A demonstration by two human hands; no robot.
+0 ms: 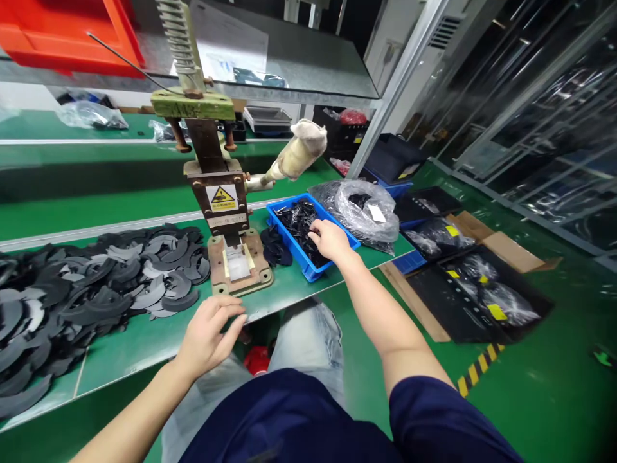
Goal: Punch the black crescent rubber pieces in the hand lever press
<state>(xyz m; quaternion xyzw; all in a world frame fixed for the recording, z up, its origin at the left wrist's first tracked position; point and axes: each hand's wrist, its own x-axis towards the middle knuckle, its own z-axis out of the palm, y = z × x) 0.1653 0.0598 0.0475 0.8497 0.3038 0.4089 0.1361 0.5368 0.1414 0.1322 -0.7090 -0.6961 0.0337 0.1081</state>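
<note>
My right hand [331,240] is over a blue plastic bin [311,273] of small black parts [299,222]. Its fingers are curled in against the parts, and whatever sits between the fingertips is too small to make out. My left hand [212,331] rests at the table's front edge with its fingers apart and holds nothing. Just beyond it stands a hand press [219,173] with a warning label and a cloth-wrapped lever [301,151]. A pale block [237,265] lies on the press base [216,276], under the ram.
A wide heap of curved black and grey pieces [106,276] covers the table's left side. More black pieces [276,247] lie between press and bin. Plastic bags [359,209] lie right of the bin. Above is a shelf [313,64]; boxes [482,289] stand on the floor.
</note>
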